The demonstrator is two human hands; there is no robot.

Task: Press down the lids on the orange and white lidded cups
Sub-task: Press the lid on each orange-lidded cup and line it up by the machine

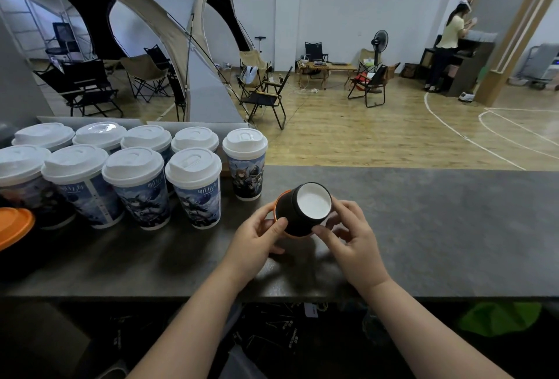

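From the head view, the worktop crossed the frame as a dark grey band. Its far edge ran level just above the hands and its near edge lay under the forearms. From the hands to the right edge of the frame its grey surface ran on unbroken. The left side was crowded.

Both hands held a dark cup at the centre of the frame, over the worktop, with its shadow just below. The cup was tipped so that its white, recessed base faced the camera. Its orange lid showed only as a thin rim at the lower left end. The left hand had its fingers curled round that lid end, with the thumb laid on the dark wall. The right hand gripped the base end between thumb and fingers. What the cup held could not be told.

In the left of the frame, eight white-lidded cups stood upright in two close rows, touching or nearly so. A ninth cup stood just to their right, near the far edge. All were lidded, so their contents were hidden. At the far left edge a second orange lid poked into the frame.

Beyond the far edge lay a wooden floor with folding chairs and a tent in the upper left.
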